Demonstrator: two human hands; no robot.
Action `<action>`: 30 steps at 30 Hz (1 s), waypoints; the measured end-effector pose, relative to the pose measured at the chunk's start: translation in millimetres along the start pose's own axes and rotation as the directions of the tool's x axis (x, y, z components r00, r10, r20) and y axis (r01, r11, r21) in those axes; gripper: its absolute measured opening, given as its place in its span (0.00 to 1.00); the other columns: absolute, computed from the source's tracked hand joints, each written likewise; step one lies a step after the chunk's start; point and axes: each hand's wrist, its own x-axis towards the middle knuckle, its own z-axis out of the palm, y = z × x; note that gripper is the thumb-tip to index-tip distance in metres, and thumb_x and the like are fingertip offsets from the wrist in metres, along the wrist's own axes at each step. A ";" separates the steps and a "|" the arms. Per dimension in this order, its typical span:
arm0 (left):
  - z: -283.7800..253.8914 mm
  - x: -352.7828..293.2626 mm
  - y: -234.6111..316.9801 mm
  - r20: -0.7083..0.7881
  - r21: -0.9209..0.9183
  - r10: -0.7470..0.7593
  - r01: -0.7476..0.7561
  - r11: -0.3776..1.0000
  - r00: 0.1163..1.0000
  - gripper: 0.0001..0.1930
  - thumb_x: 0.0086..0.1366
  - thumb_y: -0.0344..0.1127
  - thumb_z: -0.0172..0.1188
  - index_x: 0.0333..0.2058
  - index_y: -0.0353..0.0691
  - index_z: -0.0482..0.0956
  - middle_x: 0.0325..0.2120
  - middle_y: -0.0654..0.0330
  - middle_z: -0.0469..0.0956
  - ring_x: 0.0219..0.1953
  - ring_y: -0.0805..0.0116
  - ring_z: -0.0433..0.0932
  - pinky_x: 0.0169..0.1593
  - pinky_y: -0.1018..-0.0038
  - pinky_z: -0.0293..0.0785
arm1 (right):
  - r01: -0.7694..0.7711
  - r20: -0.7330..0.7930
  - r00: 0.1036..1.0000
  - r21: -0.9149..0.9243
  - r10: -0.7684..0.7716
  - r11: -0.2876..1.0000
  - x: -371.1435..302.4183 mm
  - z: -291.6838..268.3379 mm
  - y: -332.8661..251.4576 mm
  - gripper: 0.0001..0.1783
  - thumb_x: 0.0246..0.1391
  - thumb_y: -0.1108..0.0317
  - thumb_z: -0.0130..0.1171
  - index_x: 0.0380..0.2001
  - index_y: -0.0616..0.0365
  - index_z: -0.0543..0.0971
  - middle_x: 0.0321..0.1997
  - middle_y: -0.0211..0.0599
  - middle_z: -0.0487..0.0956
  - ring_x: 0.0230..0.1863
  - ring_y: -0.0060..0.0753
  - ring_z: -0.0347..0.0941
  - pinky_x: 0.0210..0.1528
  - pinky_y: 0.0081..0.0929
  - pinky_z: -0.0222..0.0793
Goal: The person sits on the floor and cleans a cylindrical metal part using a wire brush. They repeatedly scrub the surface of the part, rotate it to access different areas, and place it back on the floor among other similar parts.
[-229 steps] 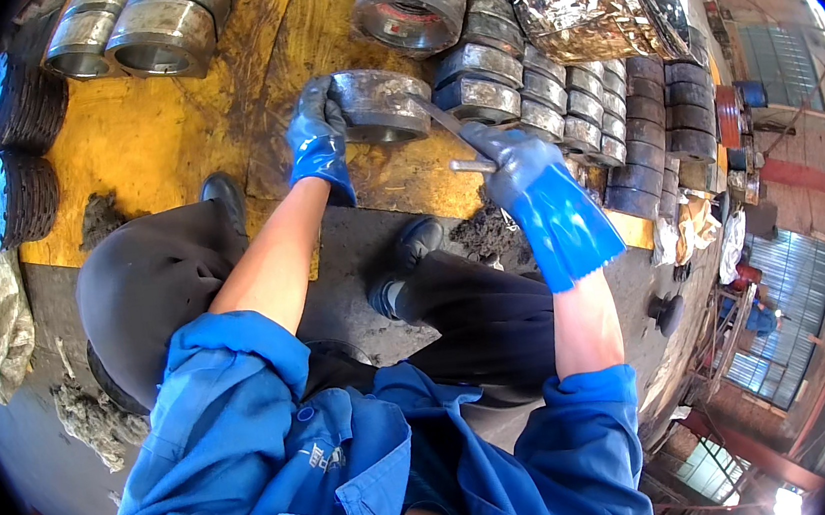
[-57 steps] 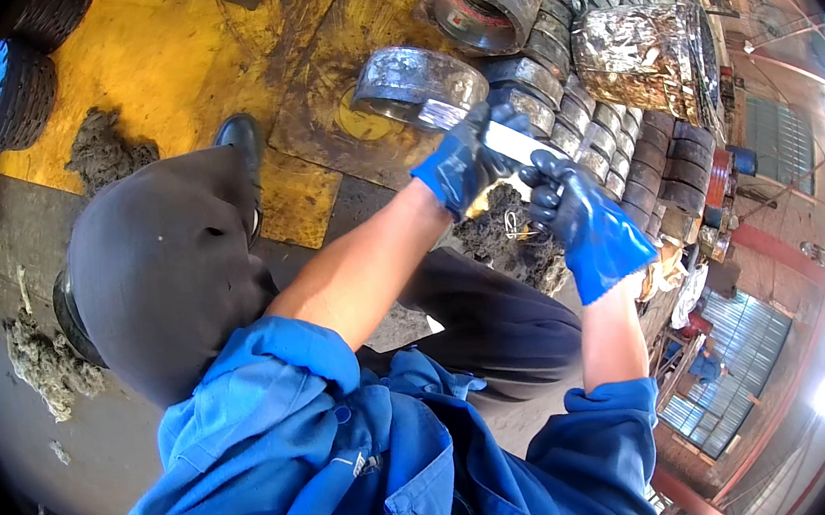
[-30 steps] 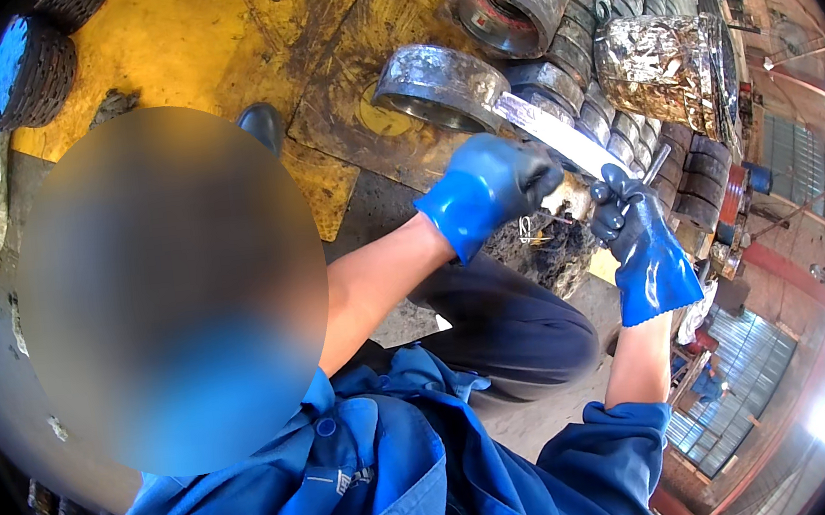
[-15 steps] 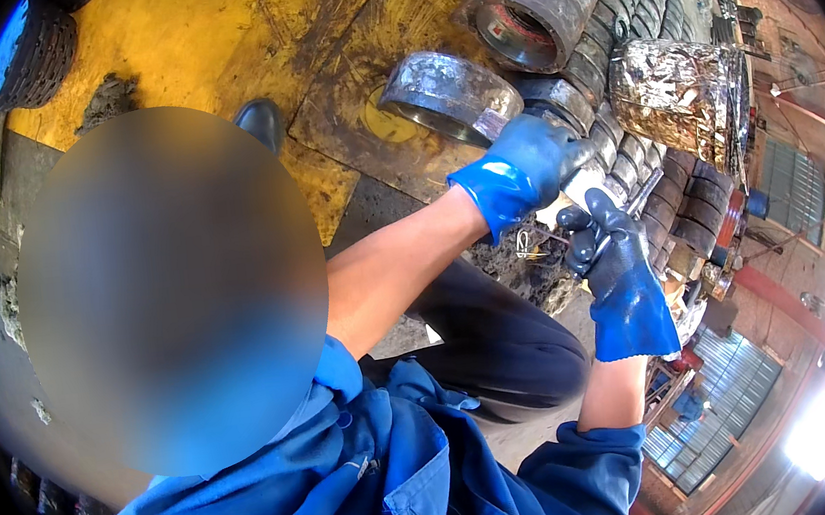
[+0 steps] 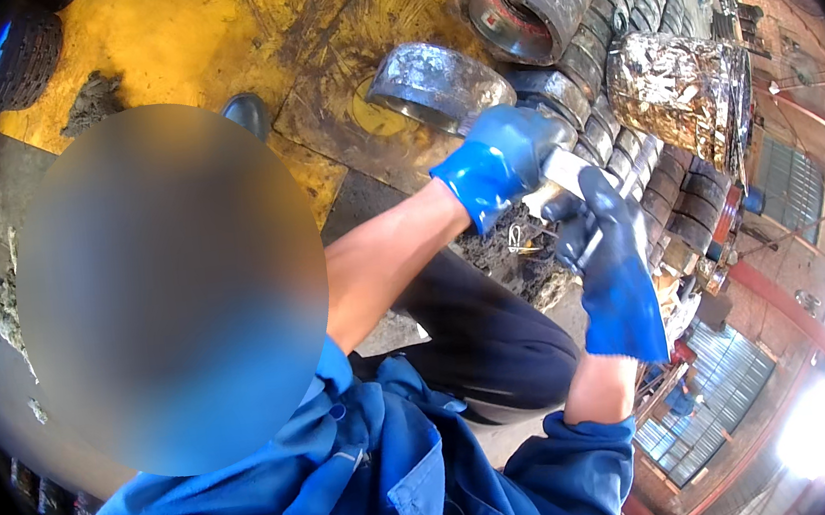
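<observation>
Both my hands wear blue, darkly stained rubber gloves. My left hand point(image 5: 504, 154) is closed, and a pale flat piece point(image 5: 565, 172) sticks out from its fingers. Just to the right and nearer, my right hand point(image 5: 611, 237) has its fingers curled in, with its thumb side against or close to the pale piece. Something slim and shiny shows at its curled fingers, too small and covered to name. Beyond my left hand a wide steel ring point(image 5: 440, 84) lies tilted on the floor, its near end partly behind the glove.
A stack of greasy steel cylinders point(image 5: 532, 6) stands beyond the ring. Rows of dark ringed parts point(image 5: 624, 19) run beside it. A large, scuffed metallic block point(image 5: 678, 89) sits to the right. The floor plates point(image 5: 197, 29) are yellow and stained. My bent knee point(image 5: 514, 357) is below the hands.
Both hands have shifted slightly left in the picture, and so has much of the scene. The pale piece between them shows more plainly, and the right hand's fingers have turned a little.
</observation>
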 end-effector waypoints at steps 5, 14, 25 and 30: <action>7.2 -9.8 -28.3 0.000 0.025 -0.065 0.065 0.998 0.998 0.18 0.46 0.28 0.68 0.39 0.47 0.82 0.31 0.52 0.82 0.36 0.48 0.82 0.37 0.56 0.77 | -0.113 -0.104 0.988 0.034 0.116 0.993 11.1 3.3 13.1 0.26 0.61 0.52 0.59 0.53 0.64 0.77 0.24 0.40 0.81 0.11 0.21 0.62 0.12 0.21 0.55; -7.0 -18.9 -52.1 0.018 0.209 -0.019 0.015 0.978 1.000 0.07 0.51 0.31 0.66 0.31 0.48 0.81 0.24 0.54 0.80 0.31 0.49 0.82 0.34 0.55 0.76 | -0.247 -0.177 0.961 -0.209 0.212 0.946 27.7 16.1 26.6 0.25 0.59 0.53 0.59 0.51 0.60 0.76 0.25 0.33 0.78 0.18 0.23 0.66 0.19 0.23 0.61; 2.7 -16.3 -50.1 -0.021 0.210 -0.021 0.025 0.977 1.000 0.12 0.47 0.30 0.67 0.33 0.48 0.81 0.26 0.55 0.80 0.31 0.49 0.81 0.33 0.55 0.76 | -0.098 -0.129 0.987 -0.028 0.093 0.995 25.8 18.0 22.9 0.19 0.60 0.56 0.55 0.41 0.62 0.81 0.21 0.33 0.75 0.12 0.22 0.62 0.11 0.20 0.52; 0.6 -15.7 -43.1 0.022 0.320 -0.048 0.038 0.947 0.999 0.12 0.49 0.33 0.67 0.35 0.48 0.82 0.28 0.55 0.81 0.33 0.49 0.82 0.35 0.56 0.77 | -0.089 -0.282 0.958 -0.110 0.055 0.990 15.4 27.1 21.3 0.20 0.62 0.53 0.59 0.41 0.62 0.81 0.20 0.31 0.76 0.13 0.20 0.64 0.13 0.21 0.55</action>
